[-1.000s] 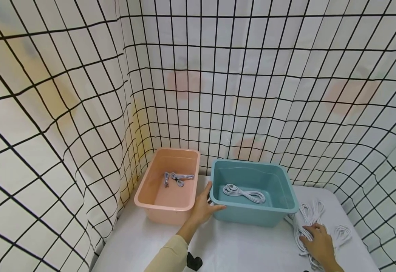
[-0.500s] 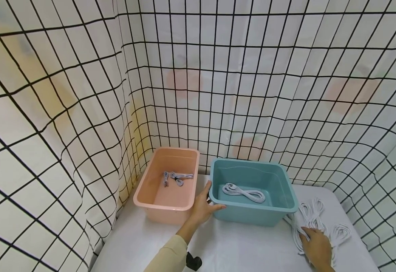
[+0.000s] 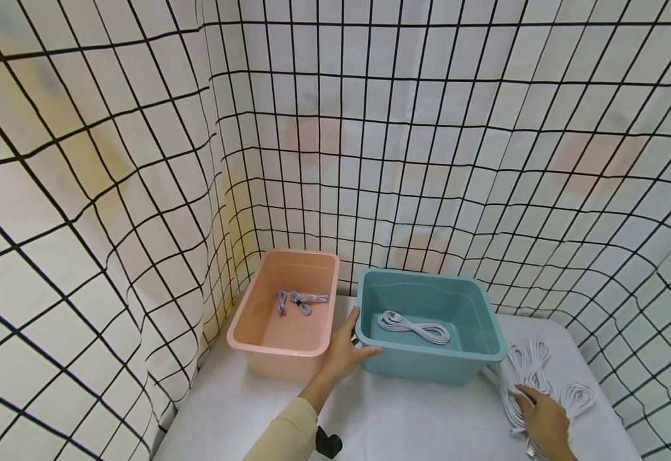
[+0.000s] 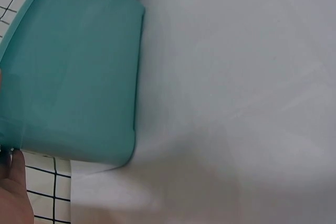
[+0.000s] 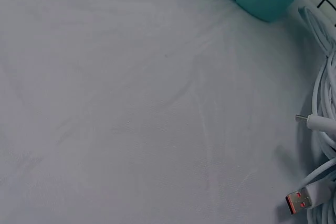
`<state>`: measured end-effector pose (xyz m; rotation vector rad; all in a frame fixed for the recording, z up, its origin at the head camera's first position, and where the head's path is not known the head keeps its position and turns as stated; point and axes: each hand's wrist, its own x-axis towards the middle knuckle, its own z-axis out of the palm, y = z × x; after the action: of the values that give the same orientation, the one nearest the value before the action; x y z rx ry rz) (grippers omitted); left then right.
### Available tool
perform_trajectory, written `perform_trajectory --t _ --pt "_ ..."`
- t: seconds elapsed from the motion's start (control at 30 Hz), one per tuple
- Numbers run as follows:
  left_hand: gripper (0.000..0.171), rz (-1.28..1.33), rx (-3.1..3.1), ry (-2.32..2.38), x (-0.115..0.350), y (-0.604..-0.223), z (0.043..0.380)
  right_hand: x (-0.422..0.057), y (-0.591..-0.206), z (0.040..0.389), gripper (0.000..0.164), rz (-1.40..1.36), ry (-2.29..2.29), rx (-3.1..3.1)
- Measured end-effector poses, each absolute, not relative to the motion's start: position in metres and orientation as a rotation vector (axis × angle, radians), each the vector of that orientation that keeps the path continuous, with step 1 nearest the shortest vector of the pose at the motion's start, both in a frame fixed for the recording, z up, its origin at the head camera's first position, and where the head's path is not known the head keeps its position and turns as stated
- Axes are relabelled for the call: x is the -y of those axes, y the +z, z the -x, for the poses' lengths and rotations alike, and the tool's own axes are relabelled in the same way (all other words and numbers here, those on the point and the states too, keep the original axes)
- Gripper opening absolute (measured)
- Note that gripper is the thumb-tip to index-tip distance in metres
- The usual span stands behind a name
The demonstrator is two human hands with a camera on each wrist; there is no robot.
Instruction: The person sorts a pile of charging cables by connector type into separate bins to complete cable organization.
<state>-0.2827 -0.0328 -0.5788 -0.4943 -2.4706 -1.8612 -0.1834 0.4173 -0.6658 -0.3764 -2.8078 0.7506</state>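
Note:
My left hand (image 3: pixel 340 356) rests against the near left corner of a teal plastic bin (image 3: pixel 422 368), thumb along the front and straight fingers on the side. In the left wrist view only part of this hand shows below the bin. My right hand (image 3: pixel 545 424) pinches a white USB cable (image 3: pixel 508 403) between thumb and index finger at the table's right. Other coiled white cables (image 3: pixel 530 362) lie beside it. The right wrist view shows a USB plug (image 5: pixel 310 198) and a smaller connector (image 5: pixel 320 123) at its edge; the right hand is out of that view.
A coiled white cable (image 3: pixel 413 326) lies inside the teal bin. To its left stands a peach bin (image 3: pixel 283 362) with short grey cables (image 3: pixel 307 302). Another white coil (image 3: pixel 579 398) lies far right. Black netting (image 3: pixel 404 153) surrounds the white table (image 3: pixel 404 416). A black heart shape (image 3: pixel 328 443) lies in front.
My right hand shifts among the cables, first forward and then slightly back, with thumb and index finger now pinched together on one. The left hand and both bins stay in place.

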Motion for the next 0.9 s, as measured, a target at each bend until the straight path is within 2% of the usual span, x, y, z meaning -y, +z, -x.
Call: perform_trajectory --t 0.2,0.6,0.9 --pt "0.116 0.492 2.477 -1.872 0.033 -0.576 0.283 -0.421 -0.649 0.187 0.037 0.49 0.863 2.749" --pt "0.114 0.496 2.481 -1.852 0.032 -0.577 0.284 -0.433 -0.629 0.188 0.039 0.586 0.915 2.694" --pt "0.115 0.487 2.488 -1.86 0.031 -0.578 0.284 -0.447 -0.617 0.187 0.04 0.545 0.885 2.689"
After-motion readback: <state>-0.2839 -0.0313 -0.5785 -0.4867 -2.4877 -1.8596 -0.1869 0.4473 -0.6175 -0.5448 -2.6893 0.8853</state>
